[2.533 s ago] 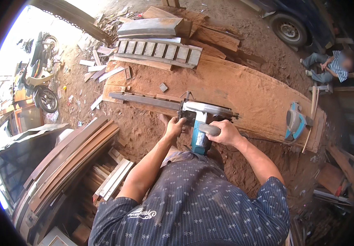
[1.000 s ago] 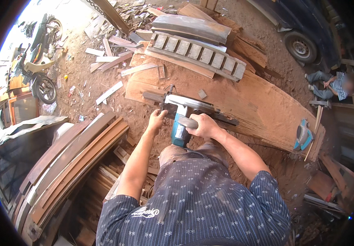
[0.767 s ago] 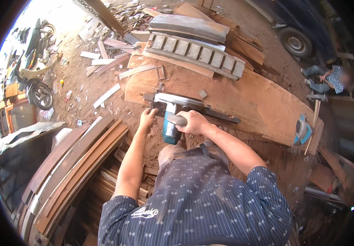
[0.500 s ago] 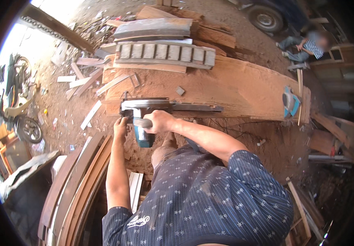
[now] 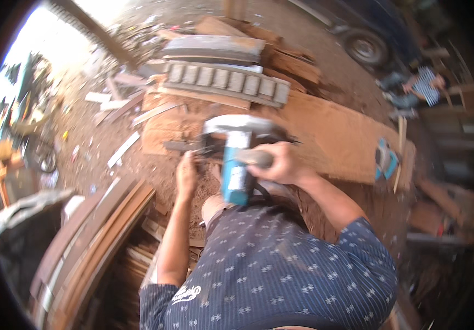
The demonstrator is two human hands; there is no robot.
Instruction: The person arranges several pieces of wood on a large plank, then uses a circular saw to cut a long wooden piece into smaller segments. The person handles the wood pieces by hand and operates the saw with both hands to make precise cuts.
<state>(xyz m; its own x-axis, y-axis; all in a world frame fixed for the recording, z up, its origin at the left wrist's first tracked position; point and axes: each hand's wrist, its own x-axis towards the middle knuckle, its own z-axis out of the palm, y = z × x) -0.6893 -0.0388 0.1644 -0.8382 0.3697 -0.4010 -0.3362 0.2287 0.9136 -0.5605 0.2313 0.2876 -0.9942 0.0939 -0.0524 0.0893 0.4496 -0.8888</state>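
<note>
My right hand (image 5: pixel 282 163) is wrapped round the grip of a teal circular saw (image 5: pixel 238 165) with a silver guard, blurred by motion. The saw sits over the near edge of a broad sawdust-covered plank (image 5: pixel 336 143). A short end of a dark wood strip (image 5: pixel 181 146) sticks out to the left of the saw; the saw hides much of the strip. My left hand (image 5: pixel 187 179) is left of the saw, its fingers pressed together at the strip's near edge. Exactly how the fingertips meet the wood is blurred.
A slatted wooden piece (image 5: pixel 226 82) and stacked boards (image 5: pixel 215 48) lie at the plank's far side. Another teal power tool (image 5: pixel 385 159) rests on its right end. Long boards (image 5: pixel 91 247) are stacked at the lower left. A person (image 5: pixel 426 88) sits at the far right near a vehicle.
The saw and my right hand have moved right and look larger. My left hand has shifted right too, and the strip's left end now shows. The whole view has tilted slightly.
</note>
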